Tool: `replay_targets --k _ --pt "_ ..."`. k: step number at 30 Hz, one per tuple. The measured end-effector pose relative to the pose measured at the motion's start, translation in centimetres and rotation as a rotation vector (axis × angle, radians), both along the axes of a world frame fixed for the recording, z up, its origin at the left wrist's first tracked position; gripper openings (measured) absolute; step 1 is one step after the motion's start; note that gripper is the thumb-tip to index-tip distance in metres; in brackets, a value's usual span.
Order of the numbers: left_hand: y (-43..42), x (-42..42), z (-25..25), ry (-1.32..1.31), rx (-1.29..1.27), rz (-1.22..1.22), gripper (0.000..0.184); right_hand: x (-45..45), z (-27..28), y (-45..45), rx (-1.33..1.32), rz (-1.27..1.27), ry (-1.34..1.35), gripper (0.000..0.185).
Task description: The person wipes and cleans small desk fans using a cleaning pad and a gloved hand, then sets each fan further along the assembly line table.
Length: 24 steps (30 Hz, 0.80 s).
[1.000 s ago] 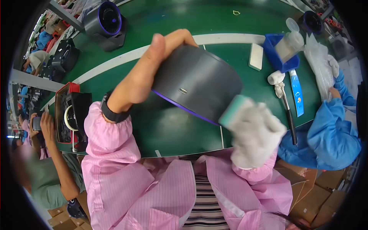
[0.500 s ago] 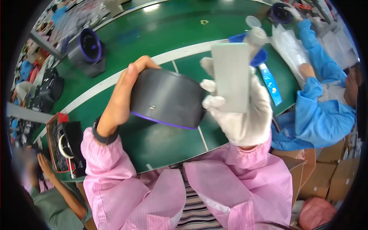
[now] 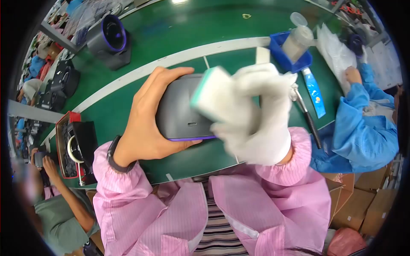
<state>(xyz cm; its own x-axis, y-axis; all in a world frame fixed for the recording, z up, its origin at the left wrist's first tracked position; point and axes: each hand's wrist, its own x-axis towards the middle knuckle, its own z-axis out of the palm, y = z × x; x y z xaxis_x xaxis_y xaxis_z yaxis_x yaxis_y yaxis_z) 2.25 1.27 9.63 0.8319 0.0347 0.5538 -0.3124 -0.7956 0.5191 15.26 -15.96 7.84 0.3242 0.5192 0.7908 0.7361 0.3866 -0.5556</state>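
Observation:
My bare left hand [image 3: 147, 115] is wrapped around a dark grey plastic housing [image 3: 177, 104] with a purple lower rim and a small slot in its side. The thumb lies along the lower edge and the fingers reach over the top. In a white glove, my right hand [image 3: 267, 117] grips a white sponge block [image 3: 215, 96] with a green edge. The block is tilted over the housing's right part; whether they touch I cannot tell. Motion blurs the glove and the block. A black-handled brush [image 3: 311, 123] lies just right of the glove.
A blue tray [image 3: 275, 49] holds a clear bottle [image 3: 297, 45]; a blue tube [image 3: 314, 91] lies below. Another purple-rimmed unit [image 3: 113, 42] stands far left, a red box [image 3: 64, 149] nearer. Co-workers sit both sides: a blue sleeve [image 3: 363, 128] right, a green shirt [image 3: 64, 215] left.
The sponge block has swung left and down from upright to over the housing. My left hand has turned the housing, so the slot faces me more squarely. The view has shifted slightly.

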Motion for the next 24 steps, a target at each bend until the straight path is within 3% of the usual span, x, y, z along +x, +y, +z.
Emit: replay_targets --k 2,6,10,12,13,17,20,24 --pt "1.1 0.2 -0.2 0.013 0.005 -0.065 0.083 -0.3 3.3 0.4 -0.226 -0.029 -0.334 0.060" --pt "2.6 1.1 -0.6 0.003 -0.067 -0.204 0.082 -0.1 4.8 1.0 -0.388 -0.001 -0.533 0.056" --pt "3.0 1.2 -0.3 0.012 -0.062 -0.236 0.078 0.1 4.2 0.2 -0.495 -0.070 -0.561 0.052" --pt "3.2 1.2 -0.2 0.037 0.003 -0.241 0.078 -1.1 4.4 1.7 -0.421 -0.076 -0.611 0.052" --pt "3.3 1.7 -0.9 -0.038 -0.143 -0.328 0.077 -1.8 4.5 2.8 -0.387 -0.085 -0.627 0.053" --pt "3.8 1.4 0.1 0.049 -0.058 -0.325 0.074 -2.0 3.9 2.3 -0.374 -0.075 -0.620 0.048" --pt "3.8 1.3 -0.5 -0.017 -0.009 -0.268 0.082 -1.5 3.3 0.8 -0.375 -0.055 -0.557 0.040" --pt "4.4 1.3 -0.7 0.075 -0.190 -0.339 0.073 -3.0 4.2 3.1 -0.444 -0.030 -0.619 0.046"
